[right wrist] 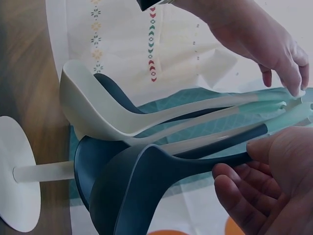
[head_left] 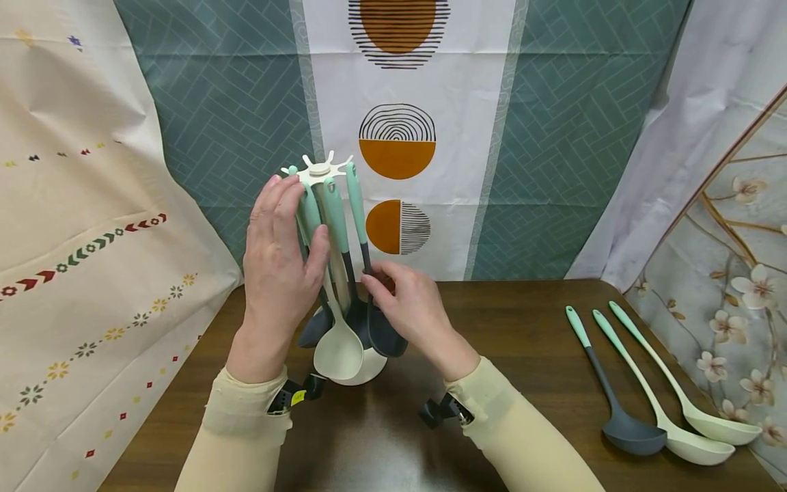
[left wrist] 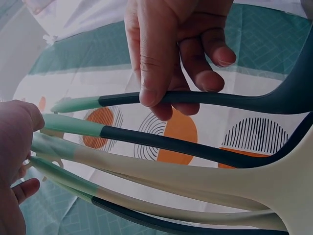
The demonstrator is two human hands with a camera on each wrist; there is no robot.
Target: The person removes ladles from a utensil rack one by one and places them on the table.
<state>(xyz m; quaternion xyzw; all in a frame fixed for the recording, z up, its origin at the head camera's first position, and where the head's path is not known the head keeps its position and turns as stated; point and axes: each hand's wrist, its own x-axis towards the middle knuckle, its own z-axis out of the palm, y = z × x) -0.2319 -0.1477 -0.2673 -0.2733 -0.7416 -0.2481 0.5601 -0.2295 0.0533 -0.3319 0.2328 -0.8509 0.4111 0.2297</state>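
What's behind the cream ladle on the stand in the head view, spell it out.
Behind the cream ladle, parts of dark utensils and the stand's round base show. Whatever lies directly behind its bowl is covered.

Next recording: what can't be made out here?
Head: part of the front hanging white ladle, behind the left hand.
Left wrist: its bowl, cut off by the right edge.
Right wrist: bowl of the held dark ladle, cut by the bottom edge; part of its handle, behind the right hand.
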